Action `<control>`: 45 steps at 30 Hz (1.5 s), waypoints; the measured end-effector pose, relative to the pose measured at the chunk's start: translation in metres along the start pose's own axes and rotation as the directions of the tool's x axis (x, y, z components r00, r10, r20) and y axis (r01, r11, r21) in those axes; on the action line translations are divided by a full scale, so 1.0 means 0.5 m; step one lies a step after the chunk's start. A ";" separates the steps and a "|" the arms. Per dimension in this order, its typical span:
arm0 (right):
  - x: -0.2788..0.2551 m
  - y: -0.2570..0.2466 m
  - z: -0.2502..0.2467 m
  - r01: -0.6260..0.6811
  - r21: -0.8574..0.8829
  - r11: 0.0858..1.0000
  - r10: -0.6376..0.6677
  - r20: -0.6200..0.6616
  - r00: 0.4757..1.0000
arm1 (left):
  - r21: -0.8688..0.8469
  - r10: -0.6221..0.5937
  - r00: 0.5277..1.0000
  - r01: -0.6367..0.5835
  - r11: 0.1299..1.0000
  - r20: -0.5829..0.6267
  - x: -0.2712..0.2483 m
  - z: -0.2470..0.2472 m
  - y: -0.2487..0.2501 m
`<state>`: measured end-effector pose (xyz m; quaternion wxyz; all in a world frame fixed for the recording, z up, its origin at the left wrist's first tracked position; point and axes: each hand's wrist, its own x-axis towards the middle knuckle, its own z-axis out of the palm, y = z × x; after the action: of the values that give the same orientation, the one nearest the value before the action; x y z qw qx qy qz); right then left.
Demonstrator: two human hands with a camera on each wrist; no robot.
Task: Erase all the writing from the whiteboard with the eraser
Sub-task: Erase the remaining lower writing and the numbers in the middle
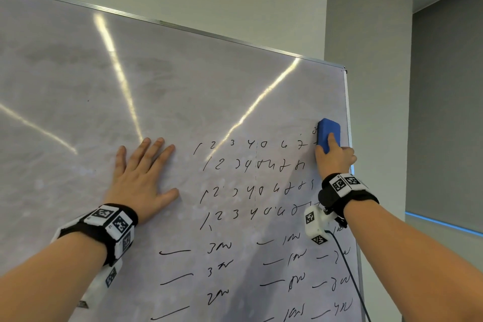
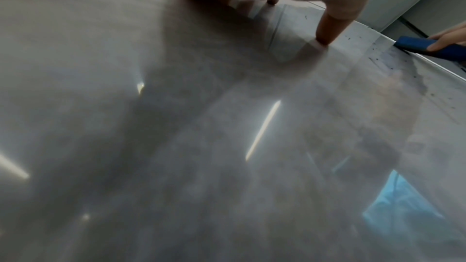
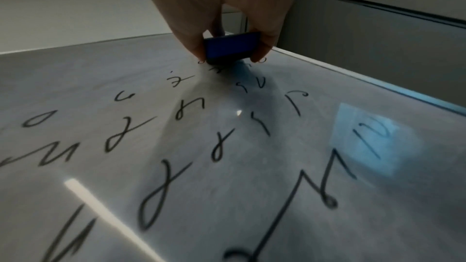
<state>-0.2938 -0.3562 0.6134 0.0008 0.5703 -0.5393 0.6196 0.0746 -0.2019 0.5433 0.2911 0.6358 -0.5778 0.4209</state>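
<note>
A large whiteboard (image 1: 162,81) fills the head view, tilted, its upper part smudged grey. Black writing (image 1: 251,191) covers its lower right: rows of digits, and below them dashes and scribbles. My right hand (image 1: 335,158) grips a blue eraser (image 1: 328,132) and presses it on the board near the right edge, at the end of the top row. In the right wrist view the eraser (image 3: 230,46) sits between thumb and fingers above the writing (image 3: 176,127). My left hand (image 1: 141,172) lies flat on the board, fingers spread, left of the writing; its thumb (image 2: 327,31) touches the board (image 2: 176,127).
The metal frame (image 1: 349,117) runs down the board's right side, just beside the eraser. Behind stand a pale wall (image 1: 366,86) and a grey blind (image 1: 447,112). A black cable (image 1: 350,277) hangs from my right wrist across the board's lower right.
</note>
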 end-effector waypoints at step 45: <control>0.050 0.057 -0.028 -0.022 -0.004 1.000 0.022 0.034 0.999 | 0.032 0.009 0.999 -0.008 0.999 -0.032 -0.003 0.012 -0.002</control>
<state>-0.3300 -0.3741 0.6154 -0.0141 0.5746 -0.5466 0.6089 0.0770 -0.2063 0.5393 0.2885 0.6310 -0.5690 0.4415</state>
